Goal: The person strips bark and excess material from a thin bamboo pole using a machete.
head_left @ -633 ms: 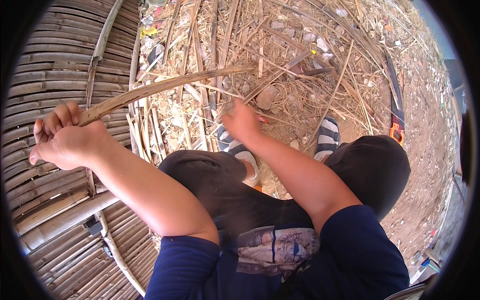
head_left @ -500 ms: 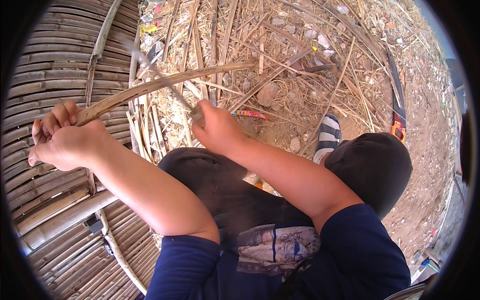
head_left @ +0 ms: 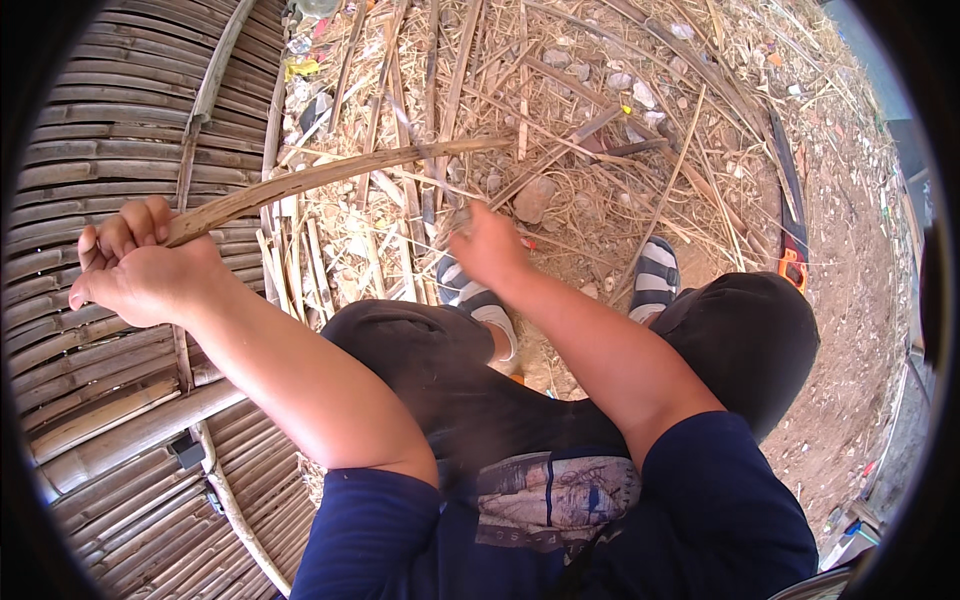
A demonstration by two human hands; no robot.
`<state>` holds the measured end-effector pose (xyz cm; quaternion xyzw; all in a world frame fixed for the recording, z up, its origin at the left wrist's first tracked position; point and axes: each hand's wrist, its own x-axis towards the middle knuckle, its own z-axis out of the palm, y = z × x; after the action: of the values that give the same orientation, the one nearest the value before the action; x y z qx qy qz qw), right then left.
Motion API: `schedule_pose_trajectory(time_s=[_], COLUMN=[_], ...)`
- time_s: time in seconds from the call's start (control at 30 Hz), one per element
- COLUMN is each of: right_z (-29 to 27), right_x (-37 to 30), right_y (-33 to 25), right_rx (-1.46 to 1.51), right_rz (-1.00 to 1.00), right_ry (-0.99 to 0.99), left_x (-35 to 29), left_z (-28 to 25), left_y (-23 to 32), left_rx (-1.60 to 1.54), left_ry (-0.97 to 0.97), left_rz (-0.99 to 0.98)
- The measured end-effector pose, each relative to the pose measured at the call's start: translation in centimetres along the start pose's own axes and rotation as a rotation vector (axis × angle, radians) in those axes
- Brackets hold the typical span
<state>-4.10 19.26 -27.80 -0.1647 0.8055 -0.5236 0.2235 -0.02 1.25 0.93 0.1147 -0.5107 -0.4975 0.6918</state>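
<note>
My left hand (head_left: 150,272) is closed around the thick end of a long, curved bamboo strip (head_left: 300,184). The strip's thin end reaches right, over the littered ground. My right hand (head_left: 490,246) makes a fist around the handle of a knife (head_left: 428,168). Its long, thin blade is smeared by motion and points up and left, crossing the strip near its thinner half. Whether blade and strip touch, I cannot tell.
A slatted bamboo wall (head_left: 120,190) runs along the left. Bamboo strips (head_left: 455,85), straw and stones litter the ground ahead. On the right lies a handsaw (head_left: 791,215) with an orange handle. My striped-sock feet (head_left: 655,272) are just beyond my knees.
My right hand has swung right and slightly forward with the knife, its blade sliding toward the strip's thin end. The left hand and strip have shifted only slightly.
</note>
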Motion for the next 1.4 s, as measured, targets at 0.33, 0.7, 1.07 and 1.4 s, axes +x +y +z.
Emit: schedule_pose_trajectory(time_s=[0.33,0.7,1.07,1.4], right_z=[1.2,0.5,0.2,-2.4], right_x=[0.2,-1.0,0.8,-0.4], right_y=[4.3,-2.7,-2.7,-9.2], right_rx=[0.035,0.146,-0.028,0.124], right_rz=[0.064,-0.210,-0.171,-0.488], right_ry=[0.060,0.023,-0.010,-0.149], left_x=[-0.6,0.0,0.4,-0.4], left_z=[0.3,-0.3,-1.2,0.0], left_y=[0.1,-0.5,-0.5,0.0], left_rx=[0.096,0.023,-0.023,-0.059], left_ry=[0.064,0.035,-0.012,-0.053], left_rz=[0.021,0.000,-0.023,-0.023])
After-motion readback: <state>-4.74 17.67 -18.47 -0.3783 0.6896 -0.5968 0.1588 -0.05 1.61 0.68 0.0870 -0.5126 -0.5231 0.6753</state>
